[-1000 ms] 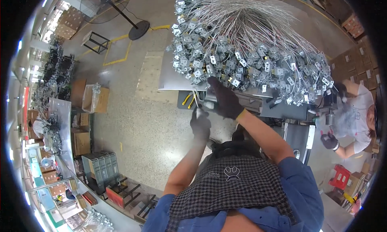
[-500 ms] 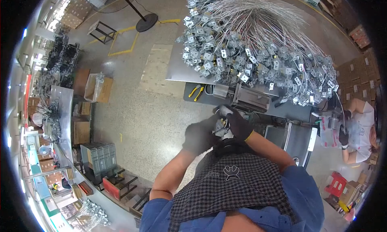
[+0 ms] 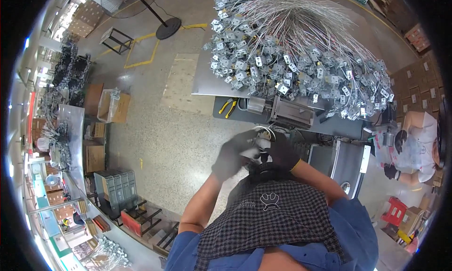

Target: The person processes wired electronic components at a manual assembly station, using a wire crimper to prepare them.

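Observation:
In front of my apron, both dark-gloved hands come together on a small silvery metal part with a looped white wire (image 3: 266, 131). My right hand (image 3: 284, 153) has its fingers closed around the part from the right. My left hand (image 3: 232, 155) is smeared by motion, its fingers bent against the part from the left. Gloves hide most of the part, so its exact kind does not show. Just beyond my hands lies a grey metal bench fixture (image 3: 293, 114) with a cylinder at its left end.
A large heap of metal parts with long wires (image 3: 292, 68) covers the table beyond. Yellow-handled pliers (image 3: 230, 108) lie on the dark mat. A metal-edged chute (image 3: 335, 165) stands at my right. Farther right, a co-worker's gloved hands (image 3: 391, 171) handle clear plastic. Grey crate (image 3: 117, 188) at left.
The wire loop now shows more clearly above my hands. My left hand has shifted slightly and stays blurred. The co-worker's hands have moved apart, with clear plastic spread by them.

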A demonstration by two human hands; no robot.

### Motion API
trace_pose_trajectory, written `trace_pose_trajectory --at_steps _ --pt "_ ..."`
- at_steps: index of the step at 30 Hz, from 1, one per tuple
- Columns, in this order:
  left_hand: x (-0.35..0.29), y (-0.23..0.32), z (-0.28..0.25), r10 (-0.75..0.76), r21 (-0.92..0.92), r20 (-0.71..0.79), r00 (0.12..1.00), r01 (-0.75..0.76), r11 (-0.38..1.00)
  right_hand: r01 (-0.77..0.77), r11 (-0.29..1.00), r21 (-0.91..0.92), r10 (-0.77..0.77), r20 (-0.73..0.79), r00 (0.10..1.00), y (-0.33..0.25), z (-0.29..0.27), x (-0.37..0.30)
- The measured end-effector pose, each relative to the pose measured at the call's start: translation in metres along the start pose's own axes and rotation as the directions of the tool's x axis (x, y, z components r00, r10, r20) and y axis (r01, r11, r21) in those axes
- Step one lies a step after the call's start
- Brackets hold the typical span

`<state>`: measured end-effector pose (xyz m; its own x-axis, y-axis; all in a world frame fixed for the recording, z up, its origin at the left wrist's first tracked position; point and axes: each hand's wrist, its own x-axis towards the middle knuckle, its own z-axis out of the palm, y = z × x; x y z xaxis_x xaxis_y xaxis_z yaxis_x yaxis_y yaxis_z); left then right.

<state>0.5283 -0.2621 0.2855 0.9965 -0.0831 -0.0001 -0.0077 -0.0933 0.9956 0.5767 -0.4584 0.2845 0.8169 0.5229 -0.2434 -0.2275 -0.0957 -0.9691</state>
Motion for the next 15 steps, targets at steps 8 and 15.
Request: trace_pose_trajectory --at_steps 8,15 --pt "0.024 -0.009 0.002 -0.018 0.338 0.01 1.0 0.013 0.941 0.092 0.978 -0.187 -0.097 -0.014 0.995 -0.012 -0.022 -0.006" --pt "0.041 -0.002 0.067 0.038 0.381 0.051 0.998 -0.055 0.923 0.284 0.85 -0.443 -0.393 -0.176 0.903 0.009 -0.058 -0.038"
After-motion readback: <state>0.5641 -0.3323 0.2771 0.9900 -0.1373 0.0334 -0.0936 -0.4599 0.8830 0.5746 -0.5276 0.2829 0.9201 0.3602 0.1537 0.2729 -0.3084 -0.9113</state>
